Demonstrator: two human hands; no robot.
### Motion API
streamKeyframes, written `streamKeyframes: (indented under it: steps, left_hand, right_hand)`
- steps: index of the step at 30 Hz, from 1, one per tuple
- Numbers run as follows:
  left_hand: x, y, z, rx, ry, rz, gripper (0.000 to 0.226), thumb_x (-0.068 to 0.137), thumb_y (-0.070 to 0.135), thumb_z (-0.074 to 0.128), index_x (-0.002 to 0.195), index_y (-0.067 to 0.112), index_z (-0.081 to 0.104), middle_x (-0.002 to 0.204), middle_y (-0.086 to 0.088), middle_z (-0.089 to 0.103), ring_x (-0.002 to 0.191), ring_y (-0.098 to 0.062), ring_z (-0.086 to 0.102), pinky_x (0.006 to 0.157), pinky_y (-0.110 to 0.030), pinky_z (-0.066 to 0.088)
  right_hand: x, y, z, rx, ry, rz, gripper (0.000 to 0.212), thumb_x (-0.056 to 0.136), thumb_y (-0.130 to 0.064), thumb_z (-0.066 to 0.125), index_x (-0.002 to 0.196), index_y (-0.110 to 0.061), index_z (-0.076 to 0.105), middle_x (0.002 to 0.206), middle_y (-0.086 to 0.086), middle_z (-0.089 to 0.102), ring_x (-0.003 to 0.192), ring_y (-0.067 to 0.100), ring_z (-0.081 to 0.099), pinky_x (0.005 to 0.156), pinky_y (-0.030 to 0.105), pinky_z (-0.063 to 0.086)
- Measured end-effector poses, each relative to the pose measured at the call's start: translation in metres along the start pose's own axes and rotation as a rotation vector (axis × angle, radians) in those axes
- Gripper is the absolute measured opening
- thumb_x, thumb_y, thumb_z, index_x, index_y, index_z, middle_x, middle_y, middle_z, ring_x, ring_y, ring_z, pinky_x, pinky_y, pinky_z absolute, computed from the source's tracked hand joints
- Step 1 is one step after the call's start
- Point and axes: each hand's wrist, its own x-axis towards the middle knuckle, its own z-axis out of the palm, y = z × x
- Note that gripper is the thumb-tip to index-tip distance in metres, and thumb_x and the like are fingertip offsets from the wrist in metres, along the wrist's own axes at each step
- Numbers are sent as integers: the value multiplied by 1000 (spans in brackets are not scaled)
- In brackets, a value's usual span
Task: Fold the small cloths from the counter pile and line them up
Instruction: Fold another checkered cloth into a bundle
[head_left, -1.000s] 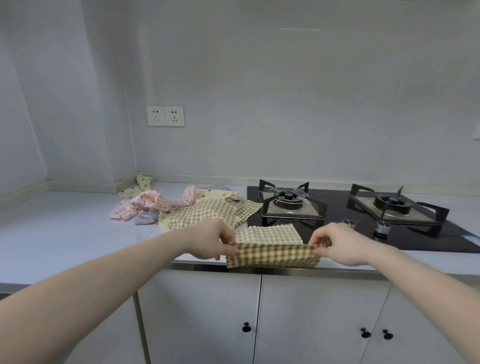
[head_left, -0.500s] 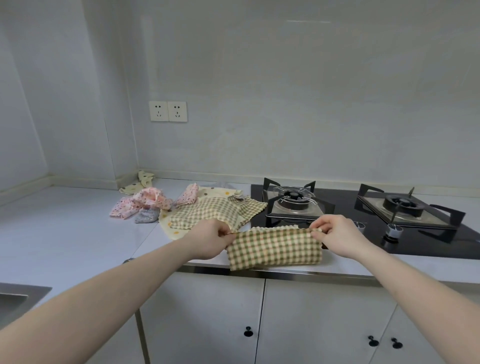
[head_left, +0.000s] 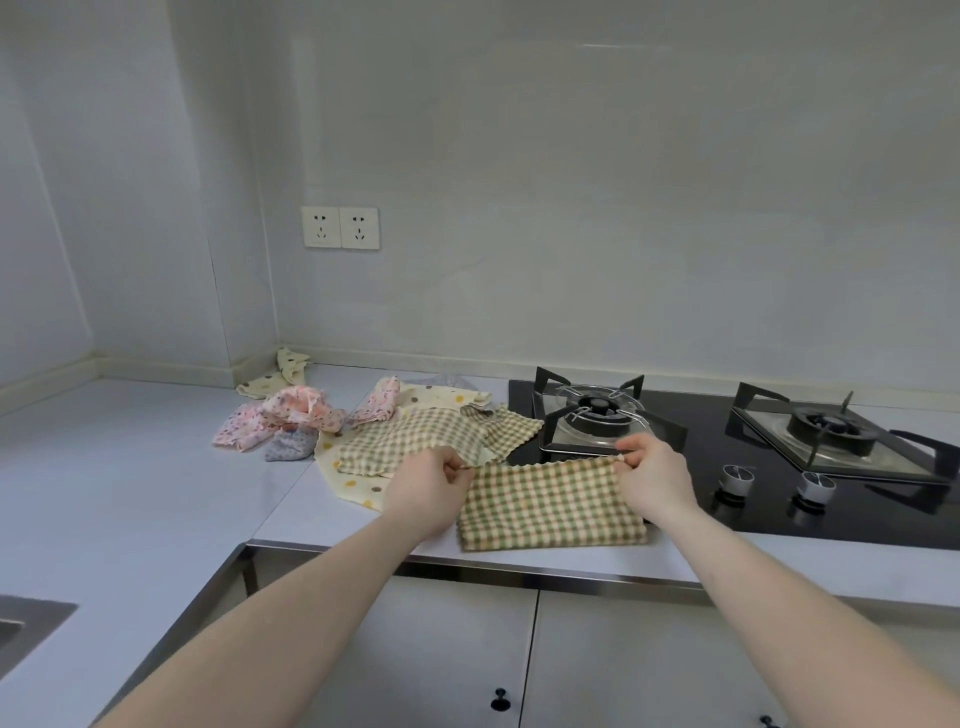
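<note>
Presently, item one: green checked cloth, folded over once, lying on the front strip of the counter just ahead of the hob, its fold toward the counter's front edge and its far edge raised. Left hand pinches the far left corner; right hand pinches the far right corner; each is clamped on the cloth, and the two are held apart with the edge taut between them. Step in hand, by judgement: squaring the fold before laying it flat. Done well, it calls for equal tension at both corners, the two layers matched edge to edge, then lowering the far edge straight down and smoothing outward from the middle. Risk: the right corner sits close to the burner and knobs, so the cloth should be kept on the bare counter. Item two: pile of cloths still unfolded, behind and left of the left hand, comprising checked, dotted and pink floral pieces. Item three: a dotted cloth in the far corner by the wall. Item four: double socket above. Item five: cupboard doors below.
</note>
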Motion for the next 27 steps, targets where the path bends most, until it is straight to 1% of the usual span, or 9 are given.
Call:
streamKeyframes:
  steps: [2,5,9,11,15,17,20,23,27]
  left_hand:
    - [1,-3,6,-8,20,-7,13,95,38,68,85,30,68,75,10,69,69,-8,63,62,-29,54]
    - [0,-7,11,-37,40,0,9,94,38,68,96,31,73,74,14,67,71,-4,62,62,-27,52]
    - [1,-12,19,-62,67,-4,15,92,46,69,98,33,74,74,13,67,74,-2,62,67,-30,55]
    - [4,-15,21,-66,62,-14,20,89,54,69,98,36,72,77,15,67,77,-1,62,68,-28,54]
    - [9,-19,24,-21,9,4,28,83,57,68,101,36,72,98,18,67,91,-5,63,79,-30,55]
    - [10,-21,27,25,-16,31,33,84,56,67,108,34,72,111,15,63,98,-9,61,86,-32,54]
    - [11,-23,29,75,-28,50,38,87,58,64,117,36,71,117,12,60,102,-12,61,90,-34,53]
    - [14,-25,31,67,-15,51,35,89,54,66,118,35,71,117,12,65,102,-12,63,92,-33,52]
    - [15,-27,32,59,-13,53,33,91,48,65,120,35,71,109,15,71,102,-14,65,93,-34,53]
  right_hand:
    - [2,4,7,-3,22,16,24,94,-12,63,116,-20,68,107,2,73,95,20,62,83,30,47]
    - [6,9,14,-5,37,49,25,93,-13,63,116,-21,69,108,2,73,106,25,66,90,35,49]
    - [4,19,24,5,74,58,23,94,-13,63,116,-18,69,104,-1,76,102,25,67,83,31,46]
    - [-1,24,31,0,118,35,23,95,-18,62,118,-17,68,107,-2,77,102,26,67,84,33,48]
    - [-5,27,35,-4,138,-7,30,98,-32,59,125,-19,63,114,-4,74,109,27,63,90,38,48]
    - [-5,28,36,-30,118,-20,36,97,-32,59,130,-19,61,115,-4,73,113,27,59,91,38,47]
    - [-5,30,39,-91,98,-58,42,94,-30,59,134,-19,61,117,-1,72,115,27,56,92,38,46]
    - [-3,30,40,-234,101,-67,42,93,-39,59,130,-22,62,118,0,70,113,28,57,95,40,45]
    - [-2,29,41,-358,115,-23,36,90,-49,55,114,-25,67,112,-2,71,109,28,58,93,42,39]
